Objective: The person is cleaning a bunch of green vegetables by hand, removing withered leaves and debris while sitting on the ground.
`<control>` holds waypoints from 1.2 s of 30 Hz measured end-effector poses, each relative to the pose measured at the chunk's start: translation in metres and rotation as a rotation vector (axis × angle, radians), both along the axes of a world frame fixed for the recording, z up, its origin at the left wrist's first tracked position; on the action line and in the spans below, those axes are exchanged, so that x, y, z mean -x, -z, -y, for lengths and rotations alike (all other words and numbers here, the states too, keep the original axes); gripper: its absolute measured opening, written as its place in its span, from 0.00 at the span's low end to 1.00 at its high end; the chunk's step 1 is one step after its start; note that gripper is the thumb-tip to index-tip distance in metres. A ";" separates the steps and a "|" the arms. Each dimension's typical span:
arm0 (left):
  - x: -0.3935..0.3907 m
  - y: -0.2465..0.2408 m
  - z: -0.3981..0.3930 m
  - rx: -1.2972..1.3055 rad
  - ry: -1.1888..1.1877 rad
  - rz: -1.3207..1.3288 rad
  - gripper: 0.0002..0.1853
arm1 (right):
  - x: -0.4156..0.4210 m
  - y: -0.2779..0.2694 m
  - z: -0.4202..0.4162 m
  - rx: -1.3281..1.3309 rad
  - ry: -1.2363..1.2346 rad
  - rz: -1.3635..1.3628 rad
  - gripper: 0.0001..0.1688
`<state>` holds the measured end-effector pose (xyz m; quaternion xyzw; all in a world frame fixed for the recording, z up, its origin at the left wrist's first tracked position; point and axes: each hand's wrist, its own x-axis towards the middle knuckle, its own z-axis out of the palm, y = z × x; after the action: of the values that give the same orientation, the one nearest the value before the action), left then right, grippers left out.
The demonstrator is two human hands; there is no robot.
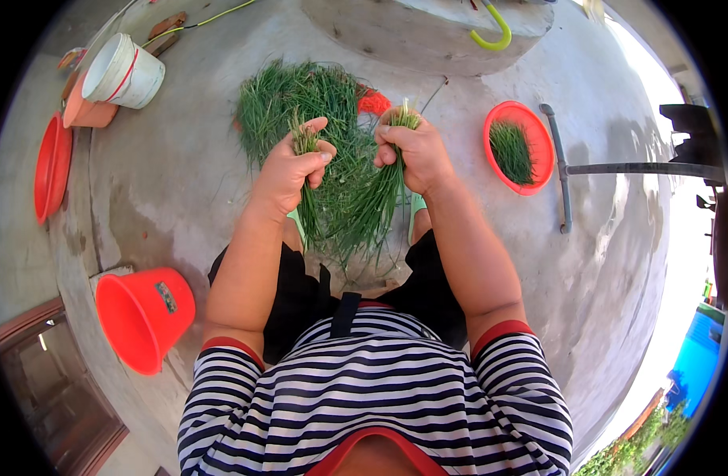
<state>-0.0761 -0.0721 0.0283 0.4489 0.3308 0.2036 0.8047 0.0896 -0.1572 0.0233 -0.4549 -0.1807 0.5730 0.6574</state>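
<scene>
My left hand (pixel 293 163) grips a small bunch of chives or similar thin green stalks (pixel 306 140), cut ends up and leaves hanging down. In my right hand (pixel 416 146) is a fuller bunch of the same stalks (pixel 370 208), its pale ends sticking up above the fist and its long leaves sweeping down to the left. Both hands are above a large loose heap of the greens (pixel 298 95) on the concrete floor. Off to the right, a red plastic basin (pixel 542 152) holds a smaller bundle of greens (pixel 511 152), laid side by side.
Red netting (pixel 373 102) lies at the heap's edge. Left stand a red bucket (pixel 161 315), a white bucket (pixel 139 74) and a red basin (pixel 53 169). A grey pipe frame (pixel 625 169) is beyond the right basin. A concrete block (pixel 411 41) bears a yellow-green hooked handle (pixel 499 38).
</scene>
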 end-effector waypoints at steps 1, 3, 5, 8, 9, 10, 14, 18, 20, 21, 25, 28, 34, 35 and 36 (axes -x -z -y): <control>-0.002 0.000 0.004 -0.017 0.001 -0.019 0.31 | 0.007 -0.001 0.000 0.021 -0.044 0.081 0.12; -0.004 -0.001 0.013 -0.052 0.006 -0.056 0.31 | 0.024 -0.008 0.000 0.063 -0.130 0.243 0.13; -0.005 0.001 0.019 -0.073 0.043 -0.079 0.32 | 0.034 -0.008 -0.001 0.060 -0.176 0.291 0.12; -0.006 0.006 0.025 -0.079 0.070 -0.107 0.28 | 0.038 0.003 -0.001 0.063 -0.166 0.291 0.07; -0.005 0.005 0.024 -0.065 0.060 -0.100 0.25 | 0.036 0.002 -0.001 0.059 -0.103 0.248 0.07; -0.004 0.003 0.024 -0.051 0.049 -0.092 0.22 | 0.033 -0.001 -0.001 0.055 -0.040 0.206 0.06; 0.000 0.003 0.019 -0.040 -0.014 -0.063 0.11 | 0.018 -0.004 0.001 0.026 0.050 0.050 0.07; 0.002 0.006 0.016 -0.033 -0.034 -0.028 0.08 | 0.020 -0.010 0.004 -0.003 -0.001 0.104 0.08; 0.001 0.002 0.018 -0.045 -0.024 -0.033 0.08 | 0.024 -0.009 0.003 0.008 -0.019 0.143 0.07; 0.001 0.002 0.019 -0.061 -0.029 -0.042 0.07 | 0.027 -0.005 0.002 0.012 -0.018 0.145 0.06; 0.001 0.006 0.015 -0.029 -0.107 0.012 0.05 | 0.026 -0.003 0.000 0.022 0.071 0.080 0.05; 0.003 0.007 0.012 0.010 -0.159 0.037 0.04 | 0.024 -0.004 0.000 0.018 0.080 0.053 0.04; 0.002 0.001 -0.004 0.027 -0.547 0.009 0.05 | 0.007 -0.006 0.003 -0.024 0.074 0.117 0.04; 0.006 0.003 -0.011 0.011 -0.617 0.020 0.04 | 0.008 -0.006 0.003 -0.008 0.072 0.134 0.04; 0.012 0.005 -0.014 -0.036 -0.506 0.083 0.05 | 0.009 -0.007 0.004 0.005 0.069 0.150 0.04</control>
<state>-0.0878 -0.0582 0.0236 0.3576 0.3957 0.4224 0.7329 0.0807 -0.1610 0.0304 -0.5044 -0.2122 0.5147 0.6600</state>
